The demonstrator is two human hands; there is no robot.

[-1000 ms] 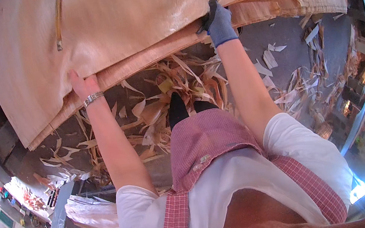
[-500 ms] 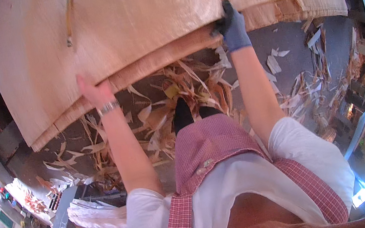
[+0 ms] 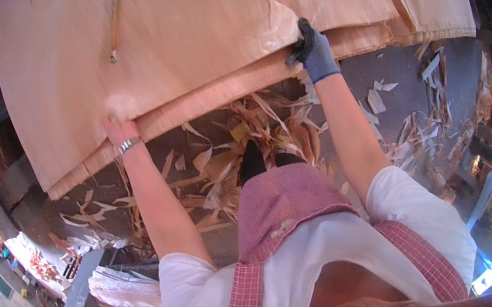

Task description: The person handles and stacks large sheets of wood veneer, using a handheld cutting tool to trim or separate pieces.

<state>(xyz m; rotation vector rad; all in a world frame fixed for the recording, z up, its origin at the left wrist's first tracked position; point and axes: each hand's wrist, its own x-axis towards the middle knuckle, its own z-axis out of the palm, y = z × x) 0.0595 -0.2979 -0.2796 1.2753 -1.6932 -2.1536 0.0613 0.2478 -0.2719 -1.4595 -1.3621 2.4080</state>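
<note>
Head view: one person, two hands on a big sheet, seen from above.
Top sheet (image 3: pixel 191 31): thin wood veneer filling the upper half of the frame, lying on a stack of sheets (image 3: pixel 234 86); probably light but floppy, brittle, easy to split along the grain, best held at its near edge, hands wide apart.
Floor (image 3: pixel 402 70): grey, centre and right, littered with veneer scraps (image 3: pixel 221 164).
Right hand (image 3: pixel 314 53): gloved, upper right of centre, fingers closed on the sheet's near edge.
Left hand (image 3: pixel 116 129): bare, left of centre, at the near edge; fingers tucked under, grip cannot be told.
Bracelet (image 3: pixel 129 145): on the left wrist.
</note>
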